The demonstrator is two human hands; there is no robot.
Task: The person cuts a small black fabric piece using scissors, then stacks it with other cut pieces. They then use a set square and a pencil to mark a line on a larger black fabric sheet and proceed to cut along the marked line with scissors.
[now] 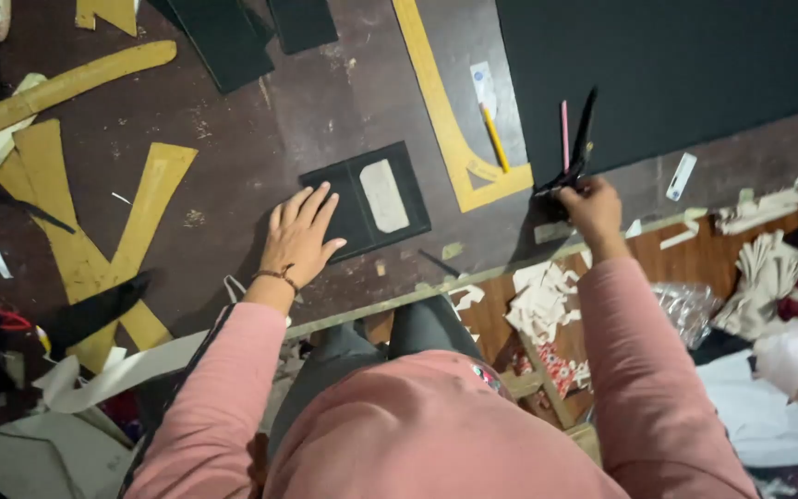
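My left hand (299, 233) lies flat with fingers spread on the dark worktable, its fingertips touching the left edge of a small black rectangular piece (348, 205) that carries a pale oblong patch (384, 195). My right hand (591, 205) is closed around the handles of black scissors (576, 148), whose blades point up into the near edge of a large black sheet (676, 74). A pink pencil (564, 134) lies on that sheet beside the blades. A yellow pencil (494, 137) rests on a long tan L-shaped pattern strip (445, 120).
Tan cardboard pattern pieces (85, 212) lie across the table's left side, with black offcuts (223, 37) at the top. The table's front edge (473, 277) runs diagonally. Below it, pale scraps (547, 296) and crumpled material (768, 277) cover the floor.
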